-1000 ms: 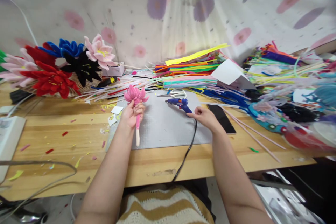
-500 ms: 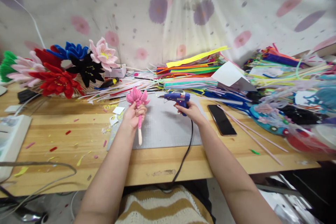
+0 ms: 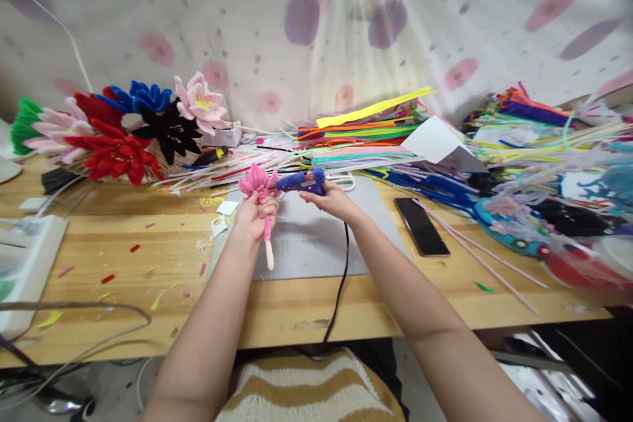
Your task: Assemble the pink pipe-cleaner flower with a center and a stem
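My left hand (image 3: 257, 214) is closed around the stem of a pink pipe-cleaner flower (image 3: 257, 179), held upright over a grey cutting mat (image 3: 316, 250). Below the fist the stem runs from pink to a pale bare end. My right hand (image 3: 329, 199) grips a blue hot glue gun (image 3: 301, 180) that points left. Its nozzle reaches the right side of the flower just under the petals; whether the tip touches is hidden. A black cord hangs from the gun over the table's front edge.
Finished flowers in red, blue, black and pink (image 3: 123, 151) stand at the back left. Colourful pipe-cleaner bundles (image 3: 366, 138) lie along the back. A phone (image 3: 422, 227) rests right of the mat, a white power strip (image 3: 37, 270) at the left. Scraps dot the wooden table (image 3: 173, 303).
My right hand has carried the glue gun leftward, from apart to right up against the flower. My left hand still holds the flower in nearly the same place.
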Demonstrator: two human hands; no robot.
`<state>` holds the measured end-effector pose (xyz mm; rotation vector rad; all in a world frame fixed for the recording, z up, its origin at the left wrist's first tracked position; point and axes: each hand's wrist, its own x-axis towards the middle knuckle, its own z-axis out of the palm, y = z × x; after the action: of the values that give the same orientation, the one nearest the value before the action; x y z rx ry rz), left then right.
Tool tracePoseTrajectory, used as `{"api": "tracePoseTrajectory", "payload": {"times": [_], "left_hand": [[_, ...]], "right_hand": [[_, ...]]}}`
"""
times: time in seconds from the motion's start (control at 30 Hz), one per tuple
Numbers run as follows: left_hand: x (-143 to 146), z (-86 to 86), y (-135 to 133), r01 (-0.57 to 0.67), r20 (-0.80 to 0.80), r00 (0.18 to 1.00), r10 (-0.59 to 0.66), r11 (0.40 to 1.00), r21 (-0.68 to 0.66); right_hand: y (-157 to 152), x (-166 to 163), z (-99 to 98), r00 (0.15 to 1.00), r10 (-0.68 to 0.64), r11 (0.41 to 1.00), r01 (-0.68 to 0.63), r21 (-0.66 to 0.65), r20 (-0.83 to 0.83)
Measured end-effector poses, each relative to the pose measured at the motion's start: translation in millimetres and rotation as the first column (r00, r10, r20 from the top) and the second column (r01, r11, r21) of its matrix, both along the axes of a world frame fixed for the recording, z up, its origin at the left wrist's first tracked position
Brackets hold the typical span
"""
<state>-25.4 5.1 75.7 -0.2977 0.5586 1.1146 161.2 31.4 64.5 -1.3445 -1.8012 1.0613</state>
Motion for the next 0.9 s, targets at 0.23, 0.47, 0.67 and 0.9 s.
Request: {"api": "tracePoseTrajectory", "payload": {"times": [0.23, 0.47, 0.67, 0.9], "left_hand": [[-2, -2.6, 1, -0.013, 0.020, 1.000, 0.012, 0.999, 0.043], [0, -0.6, 1, -0.024, -0.016, 1.000, 0.025, 0.999, 0.049], [-1, -2.9, 2, -0.021, -0.036, 0.999, 0.022, 0.999, 0.043], [0, -1.8, 0, -0.024, -0.051, 0.998, 0.026, 0.999, 0.047]], "right_hand": [[4, -10, 3.4, 1.000, 0.017, 1.000, -0.017, 0.003, 0.000], [8, -14, 4.4, 0.999, 0.037, 0.999, -0.037, -0.001, 0.008], [10, -16, 7.6, 0.998, 0.057, 0.998, -0.056, -0.014, 0.031], [14, -16, 6.3, 0.997, 0.081, 0.996, -0.080, -0.030, 0.020]]}}
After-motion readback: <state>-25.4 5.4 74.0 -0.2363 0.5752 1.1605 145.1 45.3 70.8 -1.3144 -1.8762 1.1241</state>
